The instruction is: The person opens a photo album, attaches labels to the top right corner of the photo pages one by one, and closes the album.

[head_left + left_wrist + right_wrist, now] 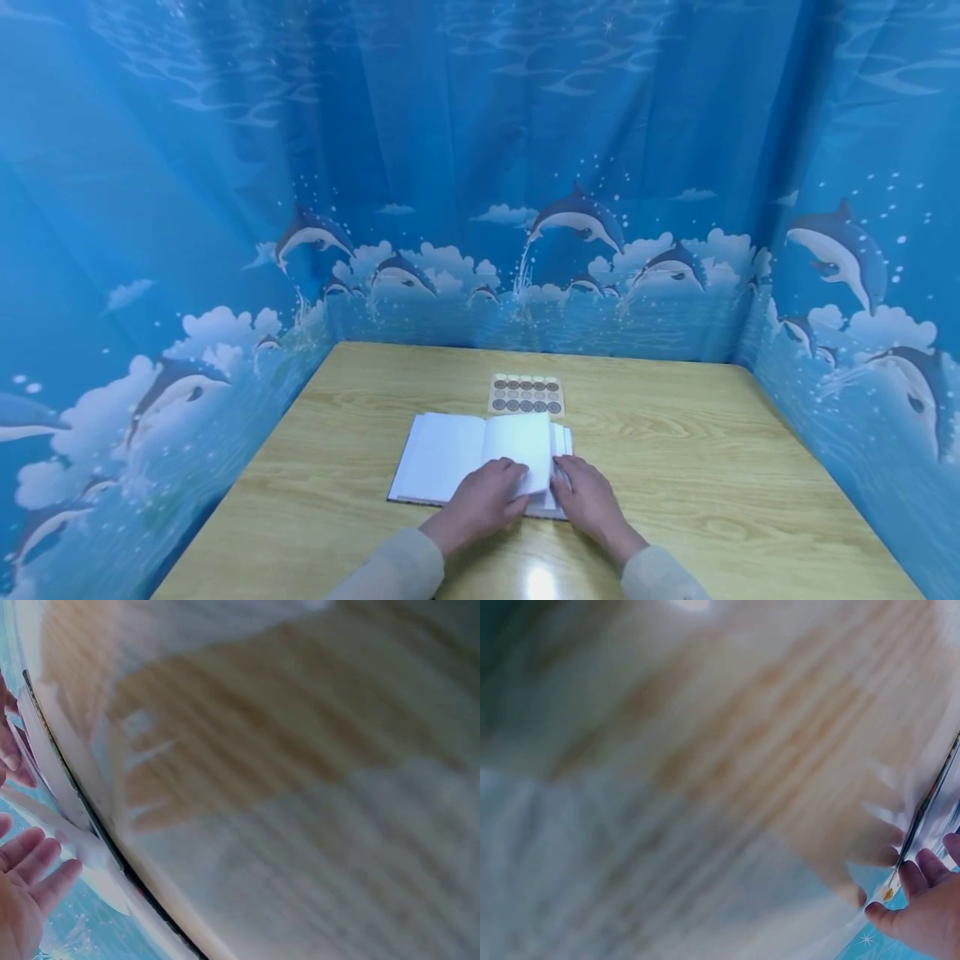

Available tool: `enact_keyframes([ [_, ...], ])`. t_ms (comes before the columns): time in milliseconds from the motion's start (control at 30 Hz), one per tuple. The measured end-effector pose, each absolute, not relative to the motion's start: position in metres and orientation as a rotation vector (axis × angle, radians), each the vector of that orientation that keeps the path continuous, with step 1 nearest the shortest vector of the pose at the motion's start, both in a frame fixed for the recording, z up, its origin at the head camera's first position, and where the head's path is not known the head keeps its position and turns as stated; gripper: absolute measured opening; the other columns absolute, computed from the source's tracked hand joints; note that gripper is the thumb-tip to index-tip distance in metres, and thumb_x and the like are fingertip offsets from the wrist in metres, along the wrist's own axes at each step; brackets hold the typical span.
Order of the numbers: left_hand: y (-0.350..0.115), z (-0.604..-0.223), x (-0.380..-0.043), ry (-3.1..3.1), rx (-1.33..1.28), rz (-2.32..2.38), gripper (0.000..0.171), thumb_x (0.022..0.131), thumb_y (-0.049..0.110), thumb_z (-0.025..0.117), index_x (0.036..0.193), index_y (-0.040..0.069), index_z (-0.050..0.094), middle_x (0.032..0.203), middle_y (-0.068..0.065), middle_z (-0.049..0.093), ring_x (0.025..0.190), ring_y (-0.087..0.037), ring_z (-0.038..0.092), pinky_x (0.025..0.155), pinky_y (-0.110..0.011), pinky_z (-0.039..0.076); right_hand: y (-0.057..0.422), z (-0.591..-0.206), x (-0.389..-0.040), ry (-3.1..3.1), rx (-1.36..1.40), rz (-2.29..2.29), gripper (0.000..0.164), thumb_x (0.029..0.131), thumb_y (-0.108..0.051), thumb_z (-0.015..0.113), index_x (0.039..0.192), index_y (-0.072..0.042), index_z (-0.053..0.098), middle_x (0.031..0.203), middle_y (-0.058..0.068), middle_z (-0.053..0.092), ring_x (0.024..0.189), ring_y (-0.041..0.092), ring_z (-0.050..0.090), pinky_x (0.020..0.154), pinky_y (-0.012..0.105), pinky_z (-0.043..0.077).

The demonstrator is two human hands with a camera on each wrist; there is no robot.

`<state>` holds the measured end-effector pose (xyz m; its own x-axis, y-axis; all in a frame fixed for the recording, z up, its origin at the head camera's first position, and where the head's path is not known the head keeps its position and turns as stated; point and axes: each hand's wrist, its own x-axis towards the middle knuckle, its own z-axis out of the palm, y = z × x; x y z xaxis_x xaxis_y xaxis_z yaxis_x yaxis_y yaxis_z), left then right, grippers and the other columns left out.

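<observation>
An open book (447, 457) with blank white pages and a dark cover edge lies on the table, its right-hand leaf slightly raised over the pages beneath. My left hand (489, 497) rests on the lower part of that leaf, fingers loosely extended; the left wrist view shows the same hand (34, 889) with its fingers spread near the pages. At the book's right edge, my right hand (590, 497) touches the page edges with its fingertips. Seen from the right wrist, that hand (930, 904) has relaxed fingers beside the dark cover edge (926, 806).
Just behind the book lies a small pale card (527, 395) with rows of round brown and light pieces. The wood-grain table (720, 467) is enclosed by blue curtains (480, 167) printed with dolphins and clouds. Light glares off the tabletop near the front.
</observation>
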<state>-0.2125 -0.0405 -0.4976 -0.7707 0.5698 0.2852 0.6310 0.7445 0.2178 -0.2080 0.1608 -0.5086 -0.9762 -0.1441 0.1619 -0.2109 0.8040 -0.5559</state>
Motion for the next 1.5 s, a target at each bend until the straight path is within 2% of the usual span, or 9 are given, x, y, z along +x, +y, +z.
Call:
enact_keyframes([
  [167, -0.042, -0.491, -0.212, -2.690, -0.937, -0.497, 0.035, 0.088, 0.021, 0.070, 0.121, 0.010, 0.066, 0.106, -0.004, 0.069, 0.092, -0.014, 0.066, 0.080, -0.026, 0.056, 0.160, -0.510, -0.209, -2.879, 0.290, 0.861, 0.044, 0.095, -0.018, 0.062, 0.133, 0.004, 0.056, 0.136, 0.028, 0.053, 0.126, 0.047, 0.048, 0.106, 0.062, 0.035],
  [367, -0.047, -0.486, -0.207, -2.591, -0.767, -0.724, 0.035, 0.084, 0.011, 0.072, 0.118, 0.007, 0.067, 0.104, -0.004, 0.070, 0.092, -0.017, 0.067, 0.081, -0.029, 0.057, 0.160, -0.511, -0.207, -2.891, 0.312, 0.800, 0.041, 0.095, -0.019, 0.063, 0.131, 0.000, 0.060, 0.136, 0.027, 0.053, 0.125, 0.047, 0.049, 0.104, 0.066, 0.034],
  [500, -0.055, -0.484, -0.205, -2.493, -0.626, -0.984, 0.022, 0.088, 0.009, 0.068, 0.110, 0.005, 0.069, 0.093, -0.002, 0.068, 0.078, -0.013, 0.064, 0.068, -0.025, 0.056, 0.160, -0.512, -0.206, -2.913, 0.324, 0.745, 0.041, 0.095, -0.022, 0.063, 0.131, -0.003, 0.061, 0.138, 0.026, 0.052, 0.127, 0.046, 0.047, 0.105, 0.070, 0.030],
  [633, -0.069, -0.481, -0.204, -2.440, -0.460, -1.235, 0.012, 0.093, 0.012, 0.065, 0.102, 0.007, 0.071, 0.078, 0.006, 0.062, 0.064, -0.005, 0.054, 0.053, -0.020, 0.048, 0.160, -0.513, -0.205, -2.916, 0.339, 0.703, 0.041, 0.096, -0.023, 0.062, 0.132, -0.005, 0.061, 0.140, 0.023, 0.052, 0.128, 0.044, 0.047, 0.104, 0.074, 0.025],
  [833, -0.096, -0.480, -0.203, -2.384, -0.218, -1.397, 0.014, 0.087, 0.007, 0.064, 0.098, 0.009, 0.073, 0.060, 0.009, 0.049, 0.051, -0.003, 0.042, 0.042, -0.020, 0.037, 0.163, -0.514, -0.204, -2.922, 0.349, 0.642, 0.041, 0.097, -0.027, 0.061, 0.133, -0.008, 0.061, 0.141, 0.021, 0.052, 0.130, 0.043, 0.046, 0.104, 0.077, 0.021],
  [900, -0.104, -0.479, -0.203, -2.391, -0.149, -1.465, 0.013, 0.088, 0.008, 0.064, 0.097, 0.007, 0.073, 0.060, 0.007, 0.049, 0.051, -0.005, 0.043, 0.042, -0.021, 0.037, 0.165, -0.513, -0.205, -2.934, 0.345, 0.624, 0.041, 0.097, -0.027, 0.061, 0.134, -0.008, 0.061, 0.142, 0.020, 0.051, 0.131, 0.042, 0.046, 0.104, 0.078, 0.020],
  [1033, -0.118, -0.481, -0.203, -2.417, -0.028, -1.653, 0.014, 0.088, 0.007, 0.064, 0.099, 0.000, 0.070, 0.067, 0.000, 0.057, 0.057, -0.011, 0.054, 0.047, -0.023, 0.047, 0.172, -0.510, -0.204, -2.956, 0.333, 0.611, 0.041, 0.098, -0.026, 0.060, 0.134, -0.008, 0.060, 0.143, 0.020, 0.051, 0.132, 0.042, 0.045, 0.104, 0.078, 0.018],
  [1167, -0.126, -0.484, -0.203, -2.436, 0.055, -1.804, 0.018, 0.089, 0.005, 0.065, 0.102, -0.008, 0.066, 0.074, -0.005, 0.062, 0.060, -0.014, 0.058, 0.052, -0.029, 0.054, 0.180, -0.510, -0.203, -2.961, 0.341, 0.597, 0.041, 0.098, -0.025, 0.060, 0.135, -0.008, 0.060, 0.142, 0.020, 0.051, 0.132, 0.043, 0.045, 0.104, 0.079, 0.017],
  [1500, -0.132, -0.496, -0.205, -2.463, 0.243, -1.915, 0.018, 0.086, 0.004, 0.067, 0.096, -0.011, 0.065, 0.068, -0.005, 0.059, 0.054, -0.011, 0.053, 0.049, -0.025, 0.049, 0.191, -0.512, -0.204, -2.979, 0.327, 0.607, 0.042, 0.098, -0.028, 0.060, 0.135, -0.010, 0.059, 0.144, 0.019, 0.050, 0.131, 0.042, 0.045, 0.105, 0.078, 0.013],
])
